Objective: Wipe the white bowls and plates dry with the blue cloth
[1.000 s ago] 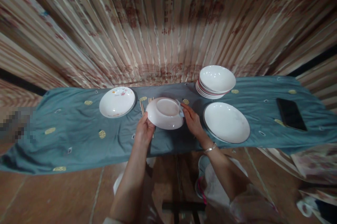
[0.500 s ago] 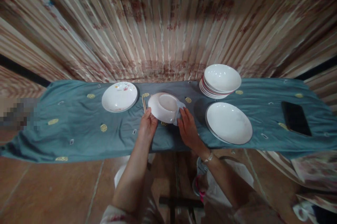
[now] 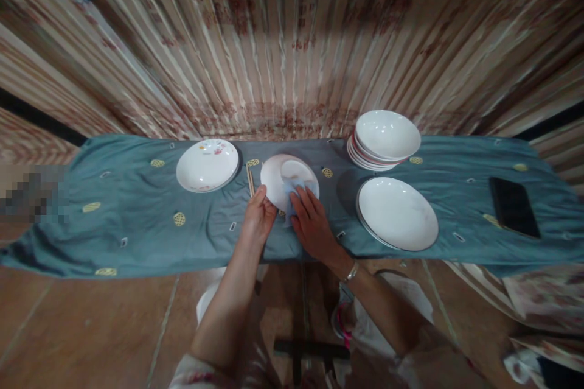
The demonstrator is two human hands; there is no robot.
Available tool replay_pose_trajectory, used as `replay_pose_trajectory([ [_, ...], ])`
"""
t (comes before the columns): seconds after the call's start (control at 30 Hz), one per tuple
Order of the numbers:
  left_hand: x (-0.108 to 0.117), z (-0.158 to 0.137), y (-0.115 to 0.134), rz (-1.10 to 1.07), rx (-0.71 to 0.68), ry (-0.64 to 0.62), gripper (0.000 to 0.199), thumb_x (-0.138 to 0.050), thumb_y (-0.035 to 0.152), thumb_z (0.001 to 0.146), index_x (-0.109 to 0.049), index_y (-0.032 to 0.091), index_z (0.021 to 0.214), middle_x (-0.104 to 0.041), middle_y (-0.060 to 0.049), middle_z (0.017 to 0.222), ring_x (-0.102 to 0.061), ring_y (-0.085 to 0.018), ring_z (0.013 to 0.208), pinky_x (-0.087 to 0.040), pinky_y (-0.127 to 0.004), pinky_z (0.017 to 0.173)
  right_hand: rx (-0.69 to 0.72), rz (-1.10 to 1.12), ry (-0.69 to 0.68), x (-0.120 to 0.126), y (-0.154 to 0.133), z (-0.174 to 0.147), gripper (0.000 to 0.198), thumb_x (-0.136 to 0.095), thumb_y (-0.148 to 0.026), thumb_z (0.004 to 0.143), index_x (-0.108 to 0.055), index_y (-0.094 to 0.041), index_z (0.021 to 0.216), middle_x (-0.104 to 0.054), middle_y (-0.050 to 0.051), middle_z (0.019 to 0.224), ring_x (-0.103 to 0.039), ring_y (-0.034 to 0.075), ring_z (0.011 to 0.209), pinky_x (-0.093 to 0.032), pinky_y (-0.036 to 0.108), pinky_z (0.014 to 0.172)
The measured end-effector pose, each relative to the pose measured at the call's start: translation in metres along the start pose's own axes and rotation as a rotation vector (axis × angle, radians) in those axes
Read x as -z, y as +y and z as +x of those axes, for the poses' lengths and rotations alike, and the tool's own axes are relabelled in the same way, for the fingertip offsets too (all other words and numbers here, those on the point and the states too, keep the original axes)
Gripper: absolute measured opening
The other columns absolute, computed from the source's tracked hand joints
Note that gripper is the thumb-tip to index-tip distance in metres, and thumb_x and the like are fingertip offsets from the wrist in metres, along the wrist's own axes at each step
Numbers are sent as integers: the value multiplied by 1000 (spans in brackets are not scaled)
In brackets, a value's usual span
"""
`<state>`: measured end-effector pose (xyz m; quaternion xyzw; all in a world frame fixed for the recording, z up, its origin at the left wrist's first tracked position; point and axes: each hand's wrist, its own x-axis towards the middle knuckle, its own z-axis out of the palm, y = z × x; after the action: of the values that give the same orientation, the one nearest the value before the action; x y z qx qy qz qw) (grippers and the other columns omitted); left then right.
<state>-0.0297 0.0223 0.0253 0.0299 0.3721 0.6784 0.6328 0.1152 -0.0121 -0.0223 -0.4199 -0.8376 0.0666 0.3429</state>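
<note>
A white bowl is held tilted over the middle of the table, its underside and foot ring facing me. My left hand is closed on the bowl's left edge, thumb on the outside. Pressed against the bowl's underside is a light blue cloth, under the fingers of my right hand. Part of the cloth hangs below the right fingers. Just behind the left hand, a pair of chopsticks lies on the tablecloth, partly hidden by the bowl and hand.
A stack of bowls stands at the back right, with stacked plates in front of it. More floral plates lie to the left. A black phone rests at the right on the teal tablecloth. A curtain hangs behind.
My right hand has slid the blue cloth leftward from the bowl's right rim onto its underside. The bowl is turned slightly, and my left hand keeps its hold.
</note>
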Motion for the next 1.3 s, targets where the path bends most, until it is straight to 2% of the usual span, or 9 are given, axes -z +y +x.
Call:
replay_pose_trajectory([
  [0.17,-2,-10,1,96,-3,-45,2,-67,13,82,-69,13,81,-75,-3,76,-68,-9,66,-54,-18,69,43,32,39,5,-3,10,58,-39,-22,100,-23,-14,155,-37,18,155,-23,29,150,-36,57,116],
  [0.4,-5,-24,2,171,9,-118,27,-87,23,61,-66,15,75,-70,3,68,-60,-6,55,-46,-14,53,60,56,95,10,0,23,59,-36,-27,101,-17,-16,156,-31,18,158,-20,28,151,-34,56,117],
  [0.6,-8,-32,1,222,22,-160,28,-86,28,64,-66,14,78,-69,2,72,-60,-6,59,-48,-15,57,18,88,139,15,6,34,59,-31,-33,102,-13,-18,157,-29,16,159,-24,27,150,-30,53,119],
  [0.83,-6,-33,-1,222,40,-184,27,-84,27,68,-68,13,85,-70,-1,78,-62,-9,65,-50,-17,62,-98,89,88,21,13,40,60,-27,-32,102,-9,-23,158,-29,11,160,-27,25,149,-29,48,120],
  [1.1,-4,-33,-2,258,18,-222,33,-86,34,64,-69,14,84,-70,-1,77,-61,-9,64,-48,-17,58,-150,95,111,16,30,38,54,-25,-31,102,-28,-13,153,-36,18,155,-31,25,147,-31,50,118],
  [1.3,-5,-31,-2,248,0,-206,35,-88,34,61,-70,14,82,-71,-1,76,-62,-9,64,-50,-17,61,-196,95,118,16,36,28,52,-26,-33,103,-37,-12,149,-43,19,151,-37,25,144,-35,51,117],
])
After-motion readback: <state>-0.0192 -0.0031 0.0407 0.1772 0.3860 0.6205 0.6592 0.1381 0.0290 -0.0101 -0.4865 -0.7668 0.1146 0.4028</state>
